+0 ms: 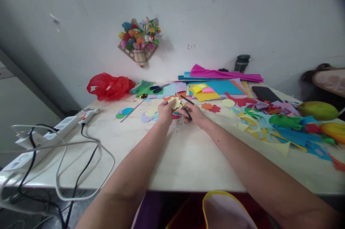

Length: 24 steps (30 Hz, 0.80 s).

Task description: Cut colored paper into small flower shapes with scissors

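Note:
Between the thumb and fingers of my left hand [165,111] is a pale yellow paper flower [174,102] with a scalloped edge. My right hand [196,114] is closed around the handles of a pair of scissors [186,111], whose blades point up beside the flower's right edge. Whether the blades touch the paper I cannot tell. Orange and red paper flowers [215,108] lie just right of my right hand. Left of my left hand are pale yellow and lilac paper cutouts [148,114], then blue and green paper circles [126,111] by a thin purple strip [133,109].
Colourful paper scraps [280,121] and a dark phone [266,94] cover the right side. Paper sheets [223,87] and a second pair of scissors [159,88] lie behind, near a red plastic bag [109,87]. Power strips [63,125] with loose cables [78,178] occupy the left edge.

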Tool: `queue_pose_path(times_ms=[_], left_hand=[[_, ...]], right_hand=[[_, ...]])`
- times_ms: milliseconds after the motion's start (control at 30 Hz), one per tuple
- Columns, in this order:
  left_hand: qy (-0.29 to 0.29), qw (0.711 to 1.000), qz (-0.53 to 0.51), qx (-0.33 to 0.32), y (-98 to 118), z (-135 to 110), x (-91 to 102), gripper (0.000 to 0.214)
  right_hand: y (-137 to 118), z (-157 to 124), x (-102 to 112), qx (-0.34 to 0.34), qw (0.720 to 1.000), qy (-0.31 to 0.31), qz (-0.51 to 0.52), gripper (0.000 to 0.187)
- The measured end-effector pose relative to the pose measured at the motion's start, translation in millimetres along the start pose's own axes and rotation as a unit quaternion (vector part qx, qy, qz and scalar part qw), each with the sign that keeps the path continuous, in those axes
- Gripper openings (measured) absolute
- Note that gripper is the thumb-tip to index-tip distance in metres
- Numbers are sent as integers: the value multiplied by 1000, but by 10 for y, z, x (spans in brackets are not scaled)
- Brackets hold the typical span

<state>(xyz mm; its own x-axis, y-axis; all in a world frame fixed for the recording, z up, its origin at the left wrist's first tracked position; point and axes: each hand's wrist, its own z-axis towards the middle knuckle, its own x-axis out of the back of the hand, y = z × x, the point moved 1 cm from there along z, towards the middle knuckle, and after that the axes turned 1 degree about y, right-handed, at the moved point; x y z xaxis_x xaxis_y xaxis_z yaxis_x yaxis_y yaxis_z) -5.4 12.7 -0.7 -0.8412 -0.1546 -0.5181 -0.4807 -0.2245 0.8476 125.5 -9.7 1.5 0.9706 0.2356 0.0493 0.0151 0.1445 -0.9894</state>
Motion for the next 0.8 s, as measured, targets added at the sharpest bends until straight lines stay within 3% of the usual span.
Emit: queue_pose_path(times_ms=[800], left_hand=[[25,1000,-3,5,5,-4,-21,31]], right_hand=[[60,40,8,5,1000,-3,-4,31]])
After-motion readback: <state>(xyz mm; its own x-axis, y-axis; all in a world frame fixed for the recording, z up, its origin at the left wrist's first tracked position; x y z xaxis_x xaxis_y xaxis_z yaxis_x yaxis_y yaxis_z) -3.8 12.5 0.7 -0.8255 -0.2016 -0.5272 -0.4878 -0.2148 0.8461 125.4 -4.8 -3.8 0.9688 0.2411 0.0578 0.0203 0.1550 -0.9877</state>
